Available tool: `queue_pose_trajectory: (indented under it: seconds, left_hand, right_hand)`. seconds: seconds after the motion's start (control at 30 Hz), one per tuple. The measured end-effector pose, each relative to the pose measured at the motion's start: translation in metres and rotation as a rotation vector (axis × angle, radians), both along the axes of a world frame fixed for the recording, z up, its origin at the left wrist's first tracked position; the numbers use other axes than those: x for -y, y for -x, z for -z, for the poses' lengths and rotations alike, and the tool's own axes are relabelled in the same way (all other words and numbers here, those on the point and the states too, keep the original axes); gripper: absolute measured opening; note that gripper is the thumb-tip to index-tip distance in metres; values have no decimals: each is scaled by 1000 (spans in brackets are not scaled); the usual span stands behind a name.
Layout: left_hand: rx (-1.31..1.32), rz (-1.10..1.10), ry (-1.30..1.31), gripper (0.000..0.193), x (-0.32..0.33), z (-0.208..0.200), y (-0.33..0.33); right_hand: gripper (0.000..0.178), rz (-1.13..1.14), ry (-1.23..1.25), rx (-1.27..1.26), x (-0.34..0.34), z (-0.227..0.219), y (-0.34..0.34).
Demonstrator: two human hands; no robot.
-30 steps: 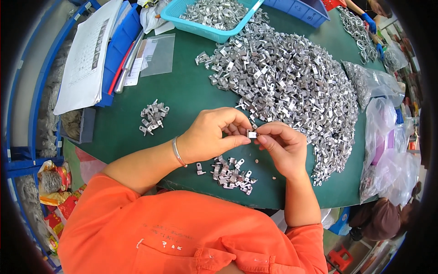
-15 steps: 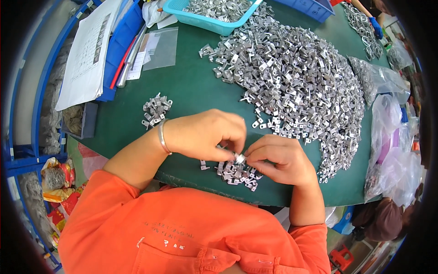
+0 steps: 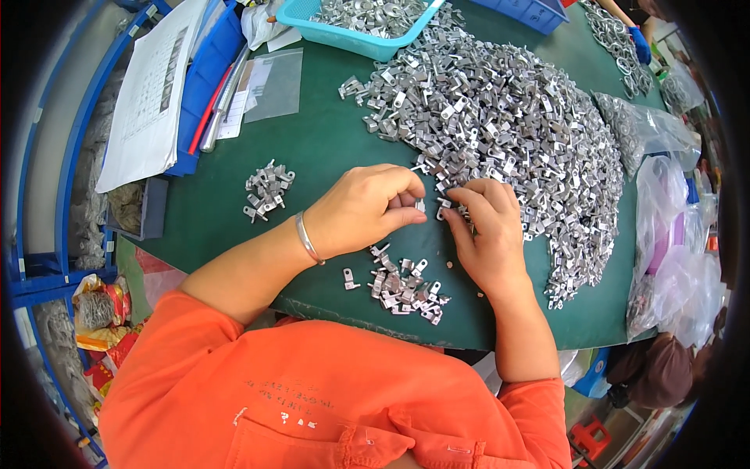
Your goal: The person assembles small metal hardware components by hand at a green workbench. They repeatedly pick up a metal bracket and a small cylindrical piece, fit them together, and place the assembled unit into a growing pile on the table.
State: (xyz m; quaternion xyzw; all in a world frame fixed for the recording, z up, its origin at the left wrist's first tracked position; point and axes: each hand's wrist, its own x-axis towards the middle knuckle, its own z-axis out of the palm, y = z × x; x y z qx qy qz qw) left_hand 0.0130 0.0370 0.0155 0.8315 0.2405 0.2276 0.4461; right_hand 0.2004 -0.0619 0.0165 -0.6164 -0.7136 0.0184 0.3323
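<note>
My left hand [image 3: 367,205] is closed, with a small silver metal bracket [image 3: 420,205] pinched between thumb and fingertips. Beside it, my right hand [image 3: 494,234] reaches the near left edge of a large pile of metal brackets [image 3: 508,117]. Its thumb and forefinger are curved and apart, next to a loose bracket [image 3: 444,205]; whether they touch it is hard to tell. Below both hands lies a small heap of brackets [image 3: 406,289], and a single bracket [image 3: 349,279] sits just left of that heap. Another small cluster of brackets [image 3: 268,187] rests beyond my left forearm.
A turquoise basket [image 3: 383,48] of metal parts stands at the far edge of the green table [image 3: 336,148]. Blue bins [image 3: 523,9], papers [image 3: 148,94] and a clear bag [image 3: 275,86] lie around. Plastic bags [image 3: 664,219] line the right side. A blue-gloved hand [image 3: 641,47] shows far right.
Both hands have moved away from me, from above the small near heap to the large pile's edge. They have come slightly apart, and the near heap is now uncovered.
</note>
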Motion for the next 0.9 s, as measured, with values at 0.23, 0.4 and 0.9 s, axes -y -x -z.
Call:
queue_pose_trajectory:
  seconds: [0.23,0.4,0.9]
  left_hand:
    - [168,33,-197,34,7,-8,-4]
    - [202,11,-14,34,10,-6,-3]
    - [27,83,-279,13,-34,-55,49]
  right_hand:
    - [14,-127,280,-795,9,6,12]
    - [11,-117,493,-1130,11,-1,6]
    - [16,-112,12,-192,5,-7,0]
